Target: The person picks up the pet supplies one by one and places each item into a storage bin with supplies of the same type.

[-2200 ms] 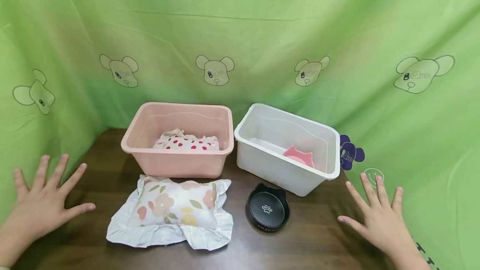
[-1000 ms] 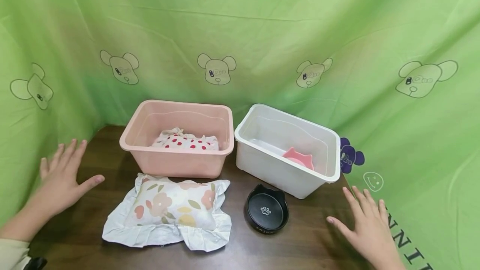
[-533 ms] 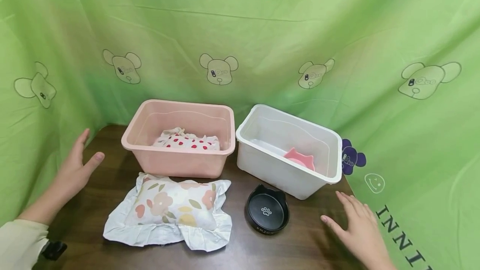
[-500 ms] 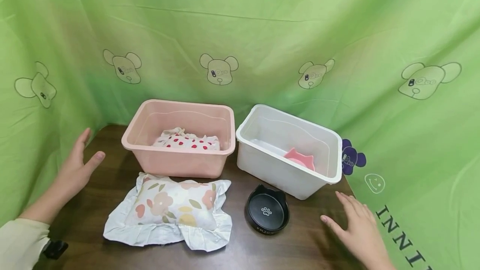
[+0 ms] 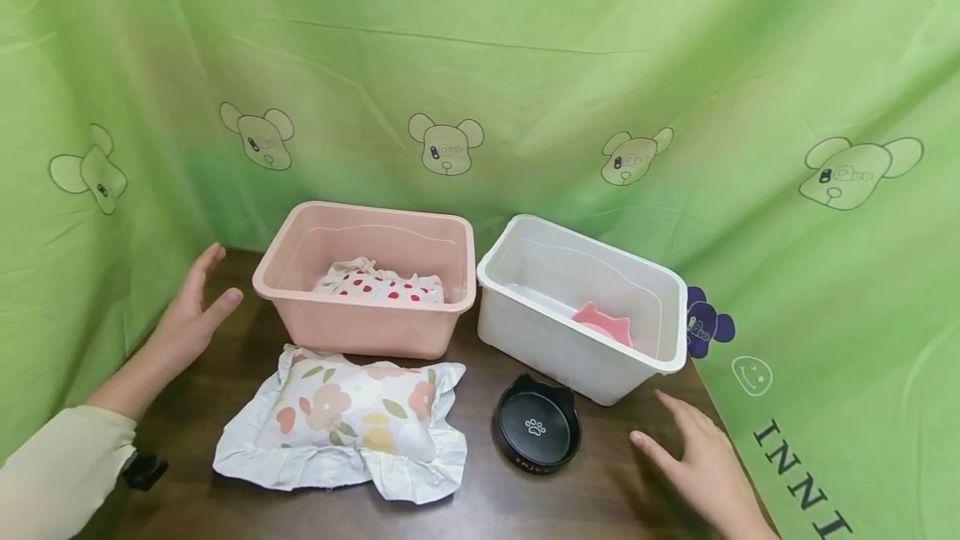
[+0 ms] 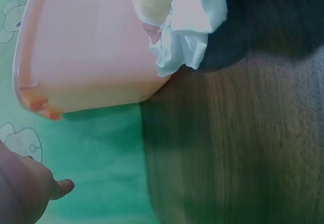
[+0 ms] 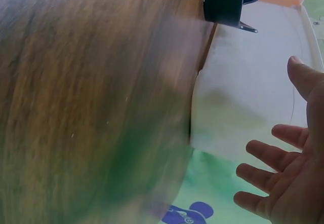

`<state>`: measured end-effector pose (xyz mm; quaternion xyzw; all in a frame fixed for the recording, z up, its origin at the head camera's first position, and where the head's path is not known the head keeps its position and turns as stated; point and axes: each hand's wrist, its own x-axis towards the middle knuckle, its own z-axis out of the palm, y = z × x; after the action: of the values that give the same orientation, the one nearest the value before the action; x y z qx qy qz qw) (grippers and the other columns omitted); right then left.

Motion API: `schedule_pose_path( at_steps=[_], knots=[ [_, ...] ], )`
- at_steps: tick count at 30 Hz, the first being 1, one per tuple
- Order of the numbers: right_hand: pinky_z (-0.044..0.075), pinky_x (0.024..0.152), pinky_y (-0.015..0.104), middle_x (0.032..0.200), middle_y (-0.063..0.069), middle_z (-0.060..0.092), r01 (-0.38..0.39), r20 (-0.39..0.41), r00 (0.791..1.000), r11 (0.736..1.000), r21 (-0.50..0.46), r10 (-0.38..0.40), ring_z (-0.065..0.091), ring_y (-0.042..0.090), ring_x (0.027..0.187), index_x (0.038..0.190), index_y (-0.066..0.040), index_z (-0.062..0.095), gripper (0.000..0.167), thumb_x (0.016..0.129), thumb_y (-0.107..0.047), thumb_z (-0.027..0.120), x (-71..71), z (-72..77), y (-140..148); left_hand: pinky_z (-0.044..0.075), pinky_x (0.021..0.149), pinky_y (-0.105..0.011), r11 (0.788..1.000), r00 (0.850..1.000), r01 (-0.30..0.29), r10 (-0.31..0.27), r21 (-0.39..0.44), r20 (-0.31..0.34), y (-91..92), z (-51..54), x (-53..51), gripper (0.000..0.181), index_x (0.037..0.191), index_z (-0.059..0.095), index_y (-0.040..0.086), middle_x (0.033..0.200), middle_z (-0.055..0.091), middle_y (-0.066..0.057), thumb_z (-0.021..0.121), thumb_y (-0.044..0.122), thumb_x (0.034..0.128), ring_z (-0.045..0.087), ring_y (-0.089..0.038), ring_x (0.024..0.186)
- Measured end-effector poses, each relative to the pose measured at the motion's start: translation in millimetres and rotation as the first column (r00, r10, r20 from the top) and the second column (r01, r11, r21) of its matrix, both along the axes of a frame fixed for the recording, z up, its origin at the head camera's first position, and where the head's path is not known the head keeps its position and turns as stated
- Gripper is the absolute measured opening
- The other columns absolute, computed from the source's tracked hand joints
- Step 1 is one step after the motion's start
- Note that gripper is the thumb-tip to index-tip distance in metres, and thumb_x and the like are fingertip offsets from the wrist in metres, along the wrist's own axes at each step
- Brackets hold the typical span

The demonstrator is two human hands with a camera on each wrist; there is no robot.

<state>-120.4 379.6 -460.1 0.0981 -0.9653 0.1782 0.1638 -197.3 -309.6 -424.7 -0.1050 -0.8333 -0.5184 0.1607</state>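
In the head view my left hand hovers left of the pink bin, thumb and fingers apart, holding nothing. My right hand is in front of the white bin and right of the black cat-eared bowl, touching neither. A floral pillow with a white ruffle lies before the pink bin. Inside that bin is a strawberry-dotted cloth item; the white bin holds a pink cat-eared dish. The right wrist view shows the right hand with fingers spread beside the white bin's wall.
Green cloth printed with bear heads hangs behind and on both sides of the brown wooden table. The two bins stand side by side at the table's back. A black device is at the left wrist.
Both hands have moved inward, the left also up toward the pink bin and the right toward the bowl. The left hand has turned sideways from its spread pose. Bins, pillow and bowl stay put.
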Motion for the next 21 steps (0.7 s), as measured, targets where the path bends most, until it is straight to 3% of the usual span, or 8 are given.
schedule_pose_path(
  at_steps=[7,14,21],
  knots=[
    [0.041,0.097,0.068,0.141,0.024,0.057,0.015,0.062,0.998,0.998,-0.058,-0.011,0.051,0.048,0.128,0.145,-0.003,0.053,0.072,0.09,-0.043,0.078,-2.1,3.3,-9,0.008,0.121,-0.067,0.999,1.0,0.01,-0.009,-0.053,0.022,7.6,2.3,-10.5,0.084,0.166,0.006,0.014,0.17,0.012,-0.021,0.06,0.026,0.1023,0.007,-0.043,0.155],
    [0.041,0.1,0.067,0.142,0.021,0.059,0.003,0.109,0.994,0.991,-0.137,0.012,0.051,0.046,0.132,0.143,-0.008,0.056,0.065,0.091,-0.041,0.077,-5.9,2.9,-23,0.012,0.118,-0.073,0.996,0.998,0.031,-0.026,-0.081,0.062,11.3,5.6,-19.4,0.083,0.166,0.008,0.013,0.171,0.008,-0.018,0.059,0.031,0.103,0.006,-0.047,0.154],
    [0.043,0.102,0.06,0.132,0.013,0.068,-0.011,0.123,0.992,0.983,-0.185,0.035,0.058,0.037,0.128,0.138,-0.009,0.061,0.057,0.092,-0.038,0.078,-9.9,0.6,-38,0.012,0.116,-0.075,0.996,0.995,0.031,-0.023,-0.085,0.1,14.9,0.5,-25.8,0.084,0.167,0.008,0.017,0.172,0.008,-0.015,0.06,0.033,0.1025,0.007,-0.048,0.154]
  ],
)
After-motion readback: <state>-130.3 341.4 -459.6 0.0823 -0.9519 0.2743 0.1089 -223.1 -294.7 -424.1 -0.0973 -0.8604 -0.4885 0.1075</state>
